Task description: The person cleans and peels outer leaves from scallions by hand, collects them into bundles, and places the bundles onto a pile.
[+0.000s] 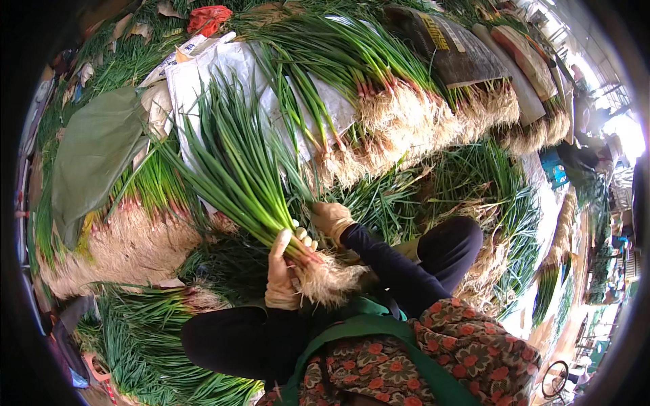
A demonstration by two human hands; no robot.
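Observation:
My left hand (284, 269), in a pale glove, grips a bunch of scallions (254, 188) just above the roots. Its long green leaves fan up and to the left, while the pale, shaggy roots (330, 281) point down to the right. Beside the bunch, my right hand (331, 221), also gloved, is curled around the ends of a few limp green leaves (299, 180). Its fingertips are partly hidden. Under both hands lie loose scallion leaves (386, 198).
Rooted scallions stand in a row (401, 111) ahead, beside a white sack (218, 66). A dark printed sack (452, 51) covers others. Leftward, a green sheet (91, 152) drapes over more scallions (142, 223). Another pile (147, 340) lies by my left knee. A red plastic bag (208, 19) is farther off.

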